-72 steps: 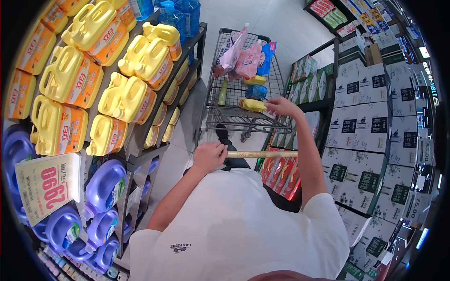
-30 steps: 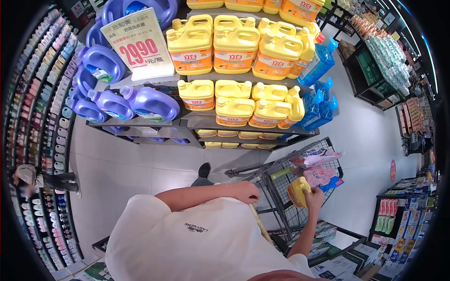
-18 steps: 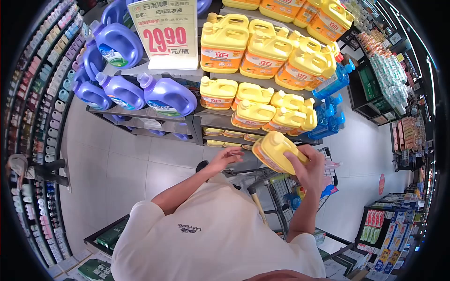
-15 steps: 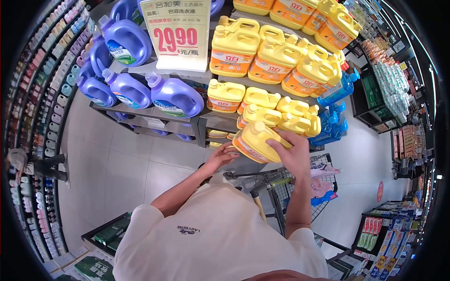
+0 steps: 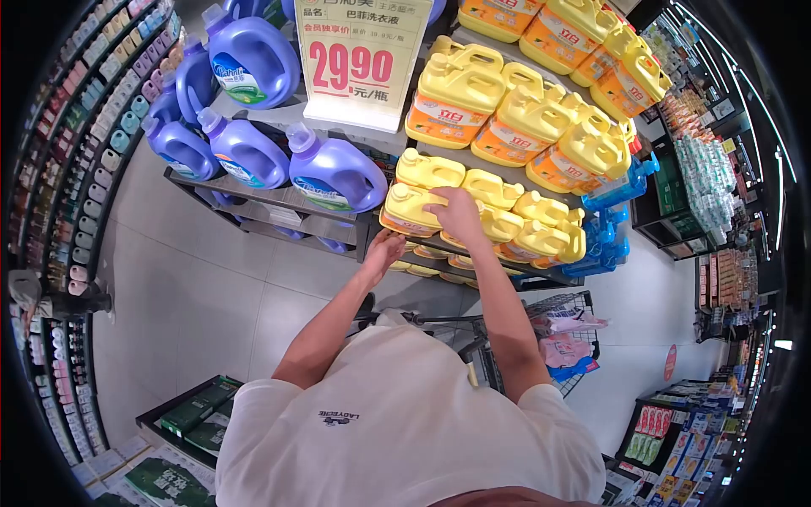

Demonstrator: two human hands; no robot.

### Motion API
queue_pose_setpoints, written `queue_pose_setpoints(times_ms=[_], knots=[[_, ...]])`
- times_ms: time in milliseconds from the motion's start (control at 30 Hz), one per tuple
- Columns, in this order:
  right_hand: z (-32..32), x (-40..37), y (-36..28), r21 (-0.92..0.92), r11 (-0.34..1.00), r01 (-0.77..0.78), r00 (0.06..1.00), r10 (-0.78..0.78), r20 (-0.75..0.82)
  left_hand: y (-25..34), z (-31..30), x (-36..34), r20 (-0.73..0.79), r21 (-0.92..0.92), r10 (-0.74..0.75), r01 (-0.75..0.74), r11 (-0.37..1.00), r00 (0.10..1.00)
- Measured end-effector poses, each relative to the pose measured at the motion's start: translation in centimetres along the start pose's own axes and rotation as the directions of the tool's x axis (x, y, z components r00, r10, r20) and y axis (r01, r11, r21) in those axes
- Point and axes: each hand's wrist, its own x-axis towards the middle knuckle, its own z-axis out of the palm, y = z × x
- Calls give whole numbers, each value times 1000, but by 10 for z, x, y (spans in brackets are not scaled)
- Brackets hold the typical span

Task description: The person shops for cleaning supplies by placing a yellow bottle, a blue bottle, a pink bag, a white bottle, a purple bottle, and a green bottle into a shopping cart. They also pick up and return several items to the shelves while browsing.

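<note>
A yellow detergent jug (image 5: 411, 207) with an orange label sits at the left front of the lower display shelf, among matching yellow jugs (image 5: 492, 189). My right hand (image 5: 459, 215) reaches over it from the right, fingers closed on its handle side. Low at the jug's front left, my left hand (image 5: 386, 252) has its fingers curled against the bottom edge; their tips are partly hidden. More yellow jugs (image 5: 456, 97) stand on the tier above. To the left are purple detergent bottles (image 5: 338, 176).
A price sign (image 5: 359, 68) stands above the purple bottles. Beside my right arm is a shopping cart (image 5: 583, 308) holding a pink package (image 5: 564, 348). Blue bottles (image 5: 604, 241) line the display's right end. A person's dark sleeve (image 5: 89, 300) shows at far left.
The yellow jug has moved from above the floor, up and left onto the lower shelf's front. Both hands have gone forward with it, and the left fingers have closed in against its base.
</note>
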Motion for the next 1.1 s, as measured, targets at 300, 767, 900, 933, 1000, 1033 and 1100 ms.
queue_pose_setpoints(times_ms=[300,767,900,933,1000,1033,1100], knots=[[-18,-2,-16,-121,991,51,996,-41,83,-3,14,4,-150,237,206,-167,957,967],[-9,-11,-8,10,995,95,995,-95,19,3,26,-1,-164,265,171,-124,956,971],[-15,-20,-10,53,990,128,988,-122,-99,-9,24,-5,-247,212,244,-193,958,938],[-20,-23,-12,58,991,122,988,-115,-99,-12,21,-9,-248,217,239,-187,958,939],[-36,-34,-16,146,975,169,966,-134,-221,-21,17,-17,-306,239,240,-169,956,921],[-47,-42,-19,150,976,158,967,-123,-222,-31,7,-17,-305,243,231,-159,957,924],[-70,-62,-22,172,967,186,922,-111,-371,-48,-9,-17,-261,316,63,23,949,963]])
